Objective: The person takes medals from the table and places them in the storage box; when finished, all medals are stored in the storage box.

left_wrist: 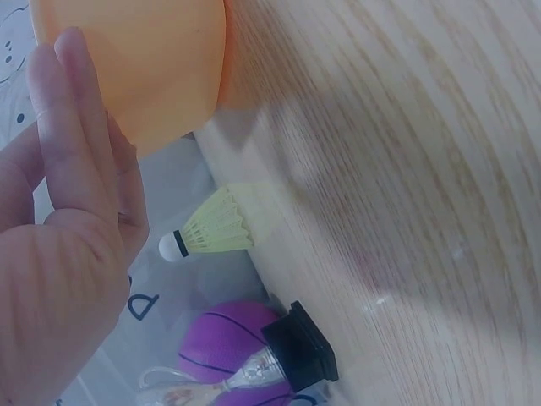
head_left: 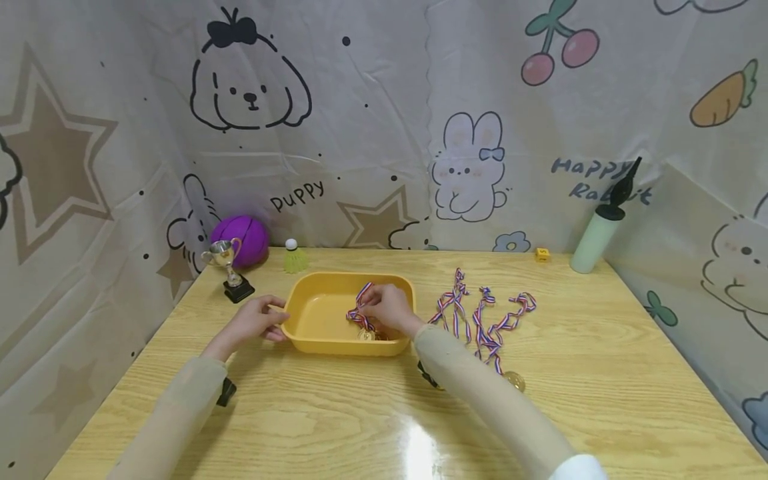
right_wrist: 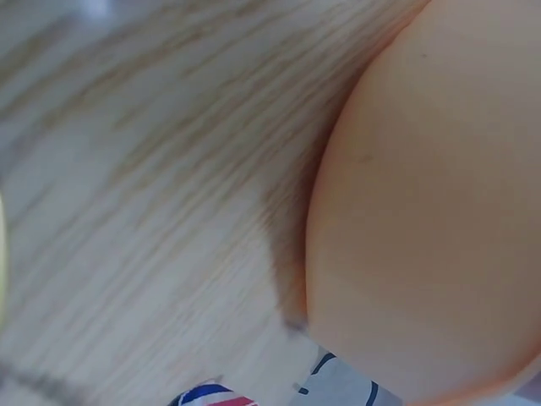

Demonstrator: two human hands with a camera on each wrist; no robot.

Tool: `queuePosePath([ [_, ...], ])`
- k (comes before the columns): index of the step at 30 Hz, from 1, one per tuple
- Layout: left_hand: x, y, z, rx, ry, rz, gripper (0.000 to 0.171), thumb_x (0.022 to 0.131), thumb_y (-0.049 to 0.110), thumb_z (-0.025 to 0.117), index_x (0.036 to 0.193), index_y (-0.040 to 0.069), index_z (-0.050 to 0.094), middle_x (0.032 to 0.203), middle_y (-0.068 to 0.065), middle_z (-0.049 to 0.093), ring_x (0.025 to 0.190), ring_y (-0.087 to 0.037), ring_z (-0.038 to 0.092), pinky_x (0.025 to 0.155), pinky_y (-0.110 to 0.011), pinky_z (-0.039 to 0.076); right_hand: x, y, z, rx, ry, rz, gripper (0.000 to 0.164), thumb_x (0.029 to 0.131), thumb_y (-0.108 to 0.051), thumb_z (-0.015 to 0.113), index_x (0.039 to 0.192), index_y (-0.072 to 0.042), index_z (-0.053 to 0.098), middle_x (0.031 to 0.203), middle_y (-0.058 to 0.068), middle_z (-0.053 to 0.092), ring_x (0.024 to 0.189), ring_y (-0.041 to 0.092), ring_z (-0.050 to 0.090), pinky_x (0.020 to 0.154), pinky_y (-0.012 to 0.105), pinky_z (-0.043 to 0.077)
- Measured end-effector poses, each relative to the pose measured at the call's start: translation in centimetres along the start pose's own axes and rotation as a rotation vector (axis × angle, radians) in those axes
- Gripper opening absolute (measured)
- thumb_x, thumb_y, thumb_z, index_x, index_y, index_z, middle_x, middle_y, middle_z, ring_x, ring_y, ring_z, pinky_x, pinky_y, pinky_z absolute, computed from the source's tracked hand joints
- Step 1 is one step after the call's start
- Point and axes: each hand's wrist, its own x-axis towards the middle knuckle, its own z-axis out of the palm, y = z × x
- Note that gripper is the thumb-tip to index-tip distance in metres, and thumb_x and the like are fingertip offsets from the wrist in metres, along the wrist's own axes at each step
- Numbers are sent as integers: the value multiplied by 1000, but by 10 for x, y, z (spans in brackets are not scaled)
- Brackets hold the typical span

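A yellow plastic bin [head_left: 324,347] stands on the table. My left hand [head_left: 259,319] is at its left end, the fairly straight fingers [left_wrist: 66,127] against the bin's wall [left_wrist: 169,76] in the left wrist view. Inside the bin's right half, my right hand [head_left: 387,308] pinches the striped ribbon of a medal [head_left: 363,293]. Gold medal discs [head_left: 367,335] lie on the bin floor below that hand, partly hidden. The right wrist view shows the bin's outer wall [right_wrist: 423,211] but not the right hand.
Right of the bin lie more striped medal ribbons [head_left: 487,327] and a gold medal [head_left: 515,381]. A trophy cup [head_left: 231,270], purple ball [head_left: 249,240] and yellow shuttlecock [head_left: 294,258] stand back left. At the back right are a yellow cube [head_left: 543,255] and green hand pump [head_left: 595,240].
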Motion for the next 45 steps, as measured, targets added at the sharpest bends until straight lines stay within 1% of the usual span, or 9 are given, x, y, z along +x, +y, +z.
queuePosePath([
  [5,0,0,1,8,-3,1,44,97,6,53,132,-15,37,99,-25,64,62,-10,67,64,-29,63,-1,-3,-6,15,2,-5,17,81,-11,76,94,-3,70,85,8,70,75,14,63,61,19,55],
  [12,-3,2,2,-1,-12,31,45,97,5,53,131,-17,36,98,-28,63,63,-10,66,64,-29,63,-9,-13,-31,185,-49,28,27,84,-9,73,107,3,66,98,15,67,90,38,67,66,45,63],
  [17,-3,2,0,5,2,26,44,97,5,53,131,-17,37,98,-26,64,63,-10,67,64,-29,63,-16,-7,-59,253,-67,49,36,85,-10,72,117,3,62,108,17,65,95,36,68,71,42,63],
  [21,-2,2,-1,11,-1,30,45,97,6,53,131,-17,36,97,-23,64,64,-10,67,64,-28,63,-26,7,-88,287,-61,38,42,86,-13,71,122,5,58,111,19,63,90,27,70,68,37,64],
  [25,-2,0,0,14,1,32,45,97,6,53,131,-17,36,95,-21,65,63,-10,67,63,-28,63,-42,23,-120,285,-38,37,42,88,-14,70,123,5,56,110,19,62,93,27,70,72,41,63],
  [28,-2,-1,1,8,5,31,45,96,5,53,131,-17,36,95,-22,65,63,-10,67,63,-28,63,-56,40,-145,282,-10,65,43,88,-14,69,125,5,55,111,19,62,96,29,68,77,44,62],
  [34,-1,0,1,11,5,34,45,97,5,53,131,-17,36,97,-23,65,63,-10,67,63,-28,63,-85,80,-188,275,30,148,53,91,-20,67,131,8,46,115,18,63,91,14,69,81,42,62],
  [40,-1,1,1,15,0,27,43,97,5,52,131,-16,36,91,-16,64,64,-10,67,64,-27,63,-113,111,-205,281,23,232,58,91,-23,67,132,11,43,100,0,68,90,11,69,81,41,62],
  [45,0,0,1,13,-2,25,43,97,6,52,131,-16,36,87,-13,63,64,-10,67,63,-26,63,-129,128,-203,297,-6,270,58,90,-21,68,132,11,43,104,3,69,90,12,69,79,38,62],
])
